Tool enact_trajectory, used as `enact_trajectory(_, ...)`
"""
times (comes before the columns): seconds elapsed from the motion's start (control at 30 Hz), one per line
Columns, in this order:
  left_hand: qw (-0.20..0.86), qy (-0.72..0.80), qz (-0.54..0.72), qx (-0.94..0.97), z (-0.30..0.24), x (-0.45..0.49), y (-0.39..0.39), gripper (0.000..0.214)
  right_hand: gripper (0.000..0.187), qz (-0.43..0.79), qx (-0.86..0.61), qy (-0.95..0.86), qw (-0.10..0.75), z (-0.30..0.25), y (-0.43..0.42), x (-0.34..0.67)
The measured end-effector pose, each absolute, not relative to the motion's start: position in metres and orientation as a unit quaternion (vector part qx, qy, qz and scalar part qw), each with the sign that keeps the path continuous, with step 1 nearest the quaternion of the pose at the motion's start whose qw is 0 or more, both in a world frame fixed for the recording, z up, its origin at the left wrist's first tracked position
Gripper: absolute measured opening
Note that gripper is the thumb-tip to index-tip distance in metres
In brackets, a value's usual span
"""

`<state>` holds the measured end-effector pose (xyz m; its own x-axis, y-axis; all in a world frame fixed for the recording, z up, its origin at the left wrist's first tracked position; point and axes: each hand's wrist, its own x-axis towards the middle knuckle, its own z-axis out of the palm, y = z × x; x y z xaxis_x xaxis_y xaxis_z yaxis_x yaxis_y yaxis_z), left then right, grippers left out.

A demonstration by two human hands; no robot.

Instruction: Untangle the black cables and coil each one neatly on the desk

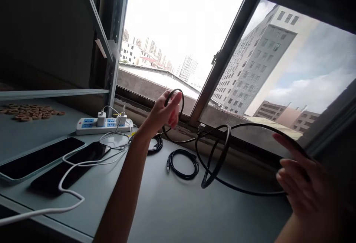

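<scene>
My left hand [164, 112] is raised above the grey desk, fingers closed on a loop of a long black cable [222, 150]. The cable sags from that hand, curls into a large loop in mid-air and runs to my right hand [299, 178] at the lower right. There the fingers curl round the cable's far side. A second black cable [182, 164] lies coiled on the desk below the held one. A smaller black coil [158, 143] lies behind my left forearm.
A white power strip [91, 125] with two white chargers sits at the back left, white cords trailing over two dark phones [69, 165] and a tablet [36, 159]. Wooden pieces [27, 111] lie far left. The window frame [222, 59] runs behind the desk [172, 206].
</scene>
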<state>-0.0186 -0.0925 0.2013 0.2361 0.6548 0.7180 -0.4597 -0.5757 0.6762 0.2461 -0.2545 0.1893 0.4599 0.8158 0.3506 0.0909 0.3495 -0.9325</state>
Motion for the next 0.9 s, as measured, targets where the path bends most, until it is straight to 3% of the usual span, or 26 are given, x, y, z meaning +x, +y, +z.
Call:
enact_trajectory(0.03,0.472,0.065,0.570,0.670,0.201,-0.014,-0.096,0.031,0.032,0.215,-0.492,-0.453,0.712,0.194,-0.250,0.234)
enact_trajectory(0.13,0.522,0.062,0.455,0.719,0.196,0.006,-0.112,0.034,0.030,0.232,-0.460,-0.468,0.718,0.196,-0.238,0.218)
enact_trajectory(0.27,0.608,0.079,0.327,0.719,0.193,0.034,-0.142,0.042,0.044,0.270,-0.382,-0.513,0.719,0.190,-0.229,0.207)
enact_trajectory(0.43,0.682,0.050,0.279,0.674,0.199,0.044,-0.167,0.066,0.051,0.300,-0.365,-0.551,0.688,0.188,-0.221,0.193)
enact_trajectory(0.5,0.691,0.038,0.298,0.657,0.200,0.044,-0.166,0.071,0.046,0.309,-0.349,-0.555,0.689,0.189,-0.220,0.195)
enact_trajectory(0.63,0.630,0.075,0.418,0.650,0.198,0.045,-0.147,0.045,0.033,0.300,-0.339,-0.564,0.691,0.192,-0.231,0.207)
enact_trajectory(0.8,0.422,0.120,0.639,0.632,0.194,0.047,-0.103,0.018,0.031,0.286,-0.321,-0.569,0.701,0.194,-0.261,0.231)
enact_trajectory(0.9,0.297,0.157,0.724,0.602,0.192,0.045,-0.075,0.016,0.024,0.281,-0.339,-0.553,0.707,0.194,-0.267,0.255)
